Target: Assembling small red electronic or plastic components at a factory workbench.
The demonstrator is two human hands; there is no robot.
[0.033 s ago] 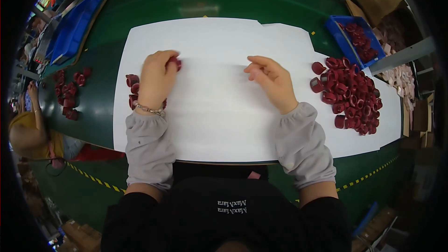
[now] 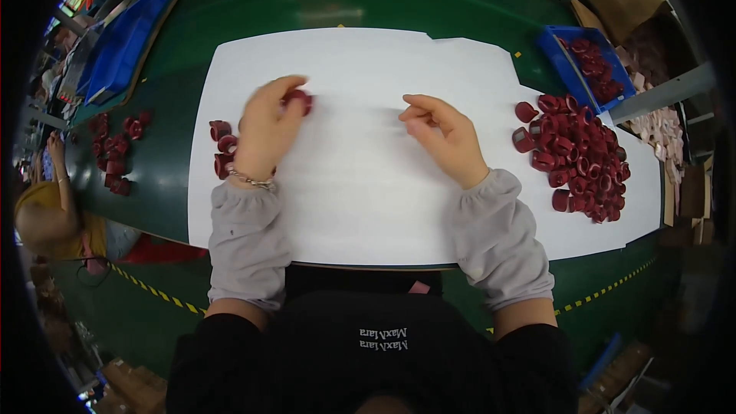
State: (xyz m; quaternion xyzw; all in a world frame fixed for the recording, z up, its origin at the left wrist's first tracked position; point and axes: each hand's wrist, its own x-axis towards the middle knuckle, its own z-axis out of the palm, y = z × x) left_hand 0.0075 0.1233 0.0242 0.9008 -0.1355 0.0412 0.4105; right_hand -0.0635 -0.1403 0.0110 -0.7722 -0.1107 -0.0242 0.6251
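My left hand [image 2: 268, 126], with a chain bracelet at the wrist, pinches a dark red, round, hollow piece [image 2: 299, 100] between thumb and fingers above the white sheet [image 2: 353, 184]. Fingers partly hide the piece, so its exact kind cannot be told. Several similar red pieces [image 2: 223, 146] lie just left of that hand, some covered by it. My right hand [image 2: 445, 134] hovers over the sheet's middle, fingers loosely bent and thumb apart, holding nothing visible. Right of it spreads a large heap of dark red hollow pieces [image 2: 576, 157].
At the back right, a blue bin [image 2: 556, 54] holds more red pieces beside a grey metal post [image 2: 663, 92]. On the green table [image 2: 161, 169] at left lies another group of red pieces [image 2: 113, 155]. A blue tray [image 2: 126, 46] stands far left, and another person's arm [image 2: 63, 172] rests nearby.
My left hand has shifted slightly to the right with the red piece in it. The right hand has barely moved.
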